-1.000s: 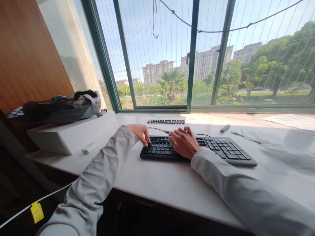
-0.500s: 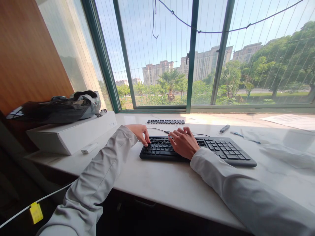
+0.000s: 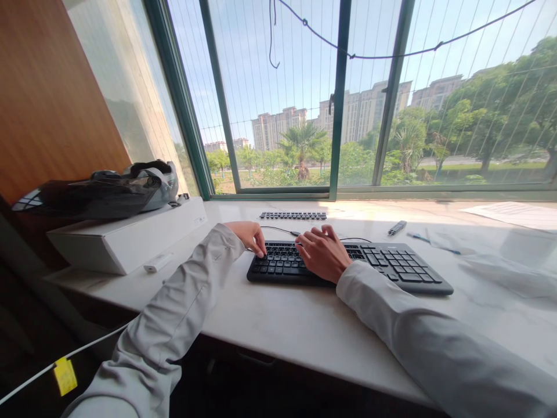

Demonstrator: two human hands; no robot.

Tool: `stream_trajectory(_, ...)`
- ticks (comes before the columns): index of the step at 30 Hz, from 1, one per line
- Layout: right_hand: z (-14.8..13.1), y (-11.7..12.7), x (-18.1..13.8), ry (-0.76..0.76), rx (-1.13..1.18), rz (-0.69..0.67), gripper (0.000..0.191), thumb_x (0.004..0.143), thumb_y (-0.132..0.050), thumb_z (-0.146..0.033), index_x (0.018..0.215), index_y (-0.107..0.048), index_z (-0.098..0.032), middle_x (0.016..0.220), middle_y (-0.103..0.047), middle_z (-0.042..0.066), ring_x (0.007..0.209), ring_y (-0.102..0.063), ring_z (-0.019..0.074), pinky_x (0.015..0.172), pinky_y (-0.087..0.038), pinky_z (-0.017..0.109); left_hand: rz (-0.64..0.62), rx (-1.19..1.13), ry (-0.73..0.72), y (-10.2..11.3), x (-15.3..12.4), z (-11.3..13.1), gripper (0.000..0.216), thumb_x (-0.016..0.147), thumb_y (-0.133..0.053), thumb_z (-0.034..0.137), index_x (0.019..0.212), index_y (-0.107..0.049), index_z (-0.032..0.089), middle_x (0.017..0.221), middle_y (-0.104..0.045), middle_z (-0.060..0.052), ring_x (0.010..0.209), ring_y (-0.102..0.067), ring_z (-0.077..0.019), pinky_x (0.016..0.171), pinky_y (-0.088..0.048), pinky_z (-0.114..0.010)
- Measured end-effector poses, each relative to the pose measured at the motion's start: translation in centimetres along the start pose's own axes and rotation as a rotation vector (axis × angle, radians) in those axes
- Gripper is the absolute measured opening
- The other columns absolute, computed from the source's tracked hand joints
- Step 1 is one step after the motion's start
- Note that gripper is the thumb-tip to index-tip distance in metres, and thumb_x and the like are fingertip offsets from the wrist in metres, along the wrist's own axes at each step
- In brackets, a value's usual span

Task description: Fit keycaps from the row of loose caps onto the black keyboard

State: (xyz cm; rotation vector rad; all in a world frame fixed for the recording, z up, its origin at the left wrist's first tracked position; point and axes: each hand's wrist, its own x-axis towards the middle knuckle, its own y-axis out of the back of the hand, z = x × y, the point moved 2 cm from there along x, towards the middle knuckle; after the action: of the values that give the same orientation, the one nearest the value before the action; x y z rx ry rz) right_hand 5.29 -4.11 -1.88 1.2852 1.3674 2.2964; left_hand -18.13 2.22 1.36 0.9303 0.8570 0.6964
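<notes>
A black keyboard lies on the pale marble-patterned counter. Some keys in its left and middle upper rows look uncapped. My left hand reaches down at the keyboard's left end, thumb and fingers closed together at the keys; whatever may be between the fingertips is hidden. Across the middle keys rests my right hand, palm down, its fingers bent but apart and holding nothing visible. Behind the keyboard a neat row of black keycaps lies on the counter. The keyboard's dark cable runs between them.
At the left, a dark bag sits on a white box, with a small white object in front. A dark hand tool, a thin pen-like tool, clear plastic and paper lie right. Windows stand behind.
My left fingertips have shifted very slightly upward at the keyboard's left end. My right hand stays almost in place, its fingers a touch further left.
</notes>
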Motion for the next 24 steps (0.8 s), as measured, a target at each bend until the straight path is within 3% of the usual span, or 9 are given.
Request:
stream_trajectory(4, -1.9, 0.3, -0.1, 0.104, 0.060, -0.014, 0.034, 0.096, -0.033, -0.036, 0.101, -0.062, -0.018, 0.091, -0.064, 0.009, 0.091, -0.051, 0.0207, 0.087, -0.022, 0.038, -0.011, -0.019, 0.032, -0.2, 0.6, -0.9, 0.048, 0.052, -0.077, 0.054, 0.085, -0.072, 0.019, 0.082, -0.069, -0.001, 0.073, -0.057, -0.0130, 0.068, -0.039, -0.021)
stream_trajectory(8, -3.8, -0.1, -0.4, 0.219, 0.149, -0.048, 0.043, 0.095, -0.033, -0.046, 0.126, -0.052, -0.021, 0.111, -0.059, 0.010, 0.100, -0.049, 0.0214, 0.090, -0.023, 0.038, -0.029, -0.083, 0.074, -0.5, 1.2, -1.6, 0.052, 0.047, -0.078, 0.055, 0.079, -0.062, 0.017, 0.069, -0.060, 0.003, 0.060, -0.047, -0.0095, 0.060, -0.036, -0.022)
stream_trajectory(13, -4.1, -1.0, -0.6, 0.193, 0.200, -0.112, 0.047, 0.095, -0.029, -0.050, 0.135, -0.044, -0.029, 0.125, -0.053, 0.007, 0.108, -0.044, 0.0220, 0.091, -0.024, 0.040, -0.069, -0.049, 0.091, -0.4, 1.3, -1.5, 0.050, 0.048, -0.076, 0.057, 0.074, -0.060, 0.017, 0.066, -0.057, 0.003, 0.059, -0.044, -0.0096, 0.059, -0.034, -0.022)
stream_trajectory(24, -4.4, -1.0, -0.1, 0.196, 0.183, -0.113, 0.046, 0.095, -0.030, -0.049, 0.132, -0.047, -0.028, 0.112, -0.059, 0.008, 0.103, -0.048, 0.0214, 0.092, -0.024, 0.040, -0.052, 0.023, 0.131, -0.1, 1.6, -1.0, 0.047, 0.046, -0.079, 0.053, 0.074, -0.063, 0.018, 0.065, -0.058, 0.003, 0.059, -0.046, -0.0095, 0.057, -0.034, -0.021)
